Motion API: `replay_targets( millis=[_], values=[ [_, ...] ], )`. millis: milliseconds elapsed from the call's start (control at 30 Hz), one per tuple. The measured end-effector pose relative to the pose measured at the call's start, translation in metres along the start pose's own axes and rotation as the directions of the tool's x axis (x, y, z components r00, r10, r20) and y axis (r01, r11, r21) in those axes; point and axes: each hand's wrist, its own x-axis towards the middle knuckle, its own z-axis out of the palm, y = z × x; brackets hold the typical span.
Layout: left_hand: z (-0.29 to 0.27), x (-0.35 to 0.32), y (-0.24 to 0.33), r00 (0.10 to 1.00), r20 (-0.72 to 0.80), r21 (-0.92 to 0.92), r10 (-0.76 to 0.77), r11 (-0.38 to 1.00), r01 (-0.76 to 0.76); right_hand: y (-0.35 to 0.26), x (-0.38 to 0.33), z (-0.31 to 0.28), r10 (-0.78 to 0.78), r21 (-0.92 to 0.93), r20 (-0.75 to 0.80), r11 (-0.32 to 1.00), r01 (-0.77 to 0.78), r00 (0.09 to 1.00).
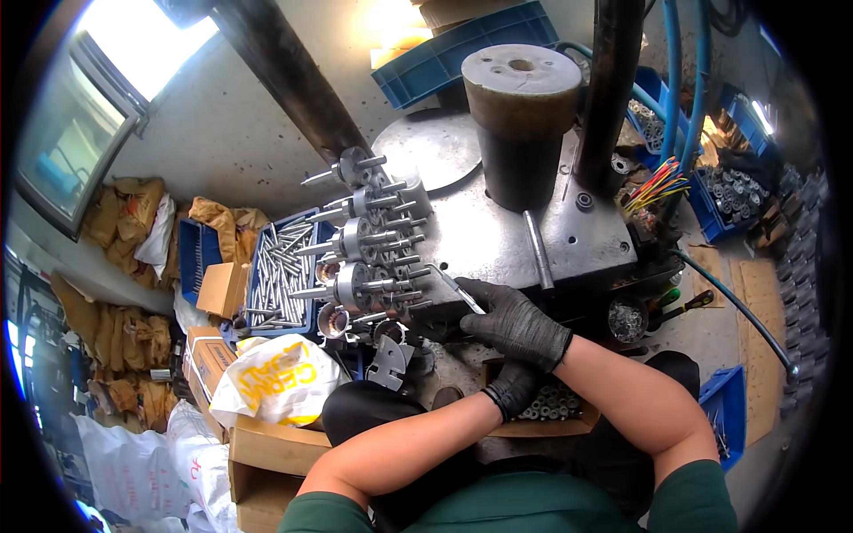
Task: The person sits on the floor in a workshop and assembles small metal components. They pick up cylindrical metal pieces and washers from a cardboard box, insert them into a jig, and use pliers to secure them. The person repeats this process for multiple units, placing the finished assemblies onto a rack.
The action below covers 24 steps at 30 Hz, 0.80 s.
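Black-gloved right hand (518, 327) gripping bent rod (468, 299), left hand (514, 388), grip unclear

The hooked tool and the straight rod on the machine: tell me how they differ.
The hooked tool has a thin, bent tip, while the straight rod shows no bend. The hooked tool is in the gloved right hand; the straight rod rests unheld on the steel plate. The hooked tool's visible part looks slimmer than the straight rod. Both look metallic and grey.
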Motion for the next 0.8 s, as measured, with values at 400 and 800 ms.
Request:
replay_targets(
  millis=[400, 800],
  values=[
    [-0.013, 0.013, -0.002, 1.0, -0.029, -0.141, -0.009, 0.99, 0.005, -0.003, 0.015, 0.006, -0.034, 0.119, 0.06, 0.993, 0.027, 0.998],
    [-0.018, 0.003, -0.002, 0.991, -0.101, 0.379, 0.082, 0.924, -0.038, 0.039, 0.031, 0.03, -0.237, -0.207, -0.137, 0.956, 0.207, 0.962]
  ],
)
